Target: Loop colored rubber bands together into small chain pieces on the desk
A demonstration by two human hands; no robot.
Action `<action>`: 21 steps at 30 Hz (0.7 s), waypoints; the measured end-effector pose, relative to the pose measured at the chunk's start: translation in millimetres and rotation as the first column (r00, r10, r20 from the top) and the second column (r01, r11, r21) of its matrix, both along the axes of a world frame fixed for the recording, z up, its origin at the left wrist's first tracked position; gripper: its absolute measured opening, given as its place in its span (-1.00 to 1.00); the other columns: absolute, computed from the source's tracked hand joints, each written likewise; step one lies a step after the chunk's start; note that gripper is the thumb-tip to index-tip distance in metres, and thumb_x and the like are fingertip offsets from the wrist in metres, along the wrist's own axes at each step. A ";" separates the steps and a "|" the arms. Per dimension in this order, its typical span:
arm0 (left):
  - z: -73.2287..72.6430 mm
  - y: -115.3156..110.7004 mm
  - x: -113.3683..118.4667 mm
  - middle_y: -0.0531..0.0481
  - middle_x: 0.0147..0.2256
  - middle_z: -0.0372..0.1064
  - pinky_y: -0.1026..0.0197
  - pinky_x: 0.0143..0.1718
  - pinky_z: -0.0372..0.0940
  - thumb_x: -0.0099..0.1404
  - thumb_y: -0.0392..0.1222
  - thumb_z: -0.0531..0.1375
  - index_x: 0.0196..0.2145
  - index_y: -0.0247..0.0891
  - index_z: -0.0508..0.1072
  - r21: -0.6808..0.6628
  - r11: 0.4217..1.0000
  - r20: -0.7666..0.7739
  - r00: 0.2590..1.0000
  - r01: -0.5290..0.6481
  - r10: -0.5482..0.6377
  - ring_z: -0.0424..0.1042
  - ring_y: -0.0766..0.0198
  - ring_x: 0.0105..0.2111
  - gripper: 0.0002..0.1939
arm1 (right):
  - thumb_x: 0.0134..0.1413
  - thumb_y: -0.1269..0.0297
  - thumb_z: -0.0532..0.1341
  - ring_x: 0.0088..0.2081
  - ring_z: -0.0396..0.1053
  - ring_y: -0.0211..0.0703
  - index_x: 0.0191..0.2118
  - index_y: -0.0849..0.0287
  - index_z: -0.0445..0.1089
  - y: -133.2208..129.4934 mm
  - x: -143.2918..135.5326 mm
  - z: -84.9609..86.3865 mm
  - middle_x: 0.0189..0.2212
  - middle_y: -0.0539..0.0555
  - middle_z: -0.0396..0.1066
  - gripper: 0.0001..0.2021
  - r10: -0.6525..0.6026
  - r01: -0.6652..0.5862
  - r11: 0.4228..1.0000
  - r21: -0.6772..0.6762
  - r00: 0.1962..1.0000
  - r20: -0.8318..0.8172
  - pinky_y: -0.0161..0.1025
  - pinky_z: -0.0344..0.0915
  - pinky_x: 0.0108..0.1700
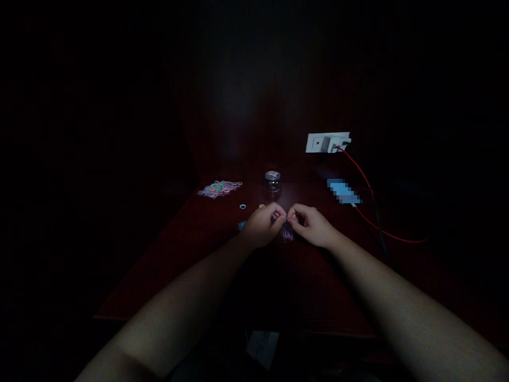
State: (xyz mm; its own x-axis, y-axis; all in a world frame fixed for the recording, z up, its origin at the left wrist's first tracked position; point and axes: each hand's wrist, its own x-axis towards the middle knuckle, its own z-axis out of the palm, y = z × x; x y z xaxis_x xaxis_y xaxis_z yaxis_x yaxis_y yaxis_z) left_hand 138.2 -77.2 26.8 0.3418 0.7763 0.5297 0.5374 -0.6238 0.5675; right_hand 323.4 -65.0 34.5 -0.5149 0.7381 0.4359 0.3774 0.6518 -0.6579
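Observation:
My left hand (264, 225) and my right hand (312, 225) meet fingertip to fingertip above the table. Each has thumb and forefinger pinched together; whatever lies between them is too small and dark to name. Just beneath the fingertips is a small pile of purple elastic bands (287, 234). A blue bunch of bands (242, 226) shows partly behind my left hand, and a yellow band (261, 206) peeks out beyond its knuckles. One light-blue band (243, 206) lies alone a little farther off.
A heap of mixed pastel bands (219, 189) lies at the back left. A small lidded clear jar (272, 181) stands behind my hands. To the right, a blurred blue phone-like object (343, 191) connects by a red cable (360, 167) to a wall socket (317, 142). The dark-red table (167, 276) is dimly lit.

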 end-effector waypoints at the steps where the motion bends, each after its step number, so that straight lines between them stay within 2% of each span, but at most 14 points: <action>1: -0.3 0.4 0.0 -0.01 -0.35 0.42 0.24 -0.29 0.30 0.30 -0.22 0.10 -0.27 -0.26 0.39 -0.009 1.000 0.009 1.000 0.000 0.000 0.40 0.28 -0.33 -0.90 | 0.04 0.39 0.14 -0.51 0.18 -0.31 -0.39 0.20 0.29 0.3 0.2 -0.4 -0.55 -0.06 0.23 -0.97 -0.001 0.001 1.000 0.003 1.000 0.006 -0.34 0.14 -0.44; 12: -3.7 5.3 -2.7 0.00 -0.38 0.43 0.27 -0.32 0.31 0.24 -0.22 0.15 -0.31 -0.27 0.42 -0.018 0.999 0.040 0.999 -0.032 0.033 0.39 0.31 -0.38 -0.91 | 0.03 0.39 0.17 -0.48 0.19 -0.30 -0.37 0.20 0.30 5.2 1.8 -7.0 -0.52 -0.04 0.24 -0.98 0.014 -0.015 1.000 -0.017 0.999 -0.050 -0.33 0.18 -0.41; 21: -2.6 3.9 -2.9 0.02 -0.42 0.42 0.30 -0.39 0.27 0.23 -0.23 0.16 -0.36 -0.28 0.41 -0.059 0.998 0.024 0.999 -0.027 0.028 0.36 0.35 -0.43 -0.92 | 0.05 0.35 0.17 -0.47 0.20 -0.29 -0.36 0.21 0.33 2.4 0.2 -3.8 -0.52 -0.03 0.25 -0.95 -0.002 0.002 1.000 -0.007 0.998 -0.060 -0.32 0.18 -0.40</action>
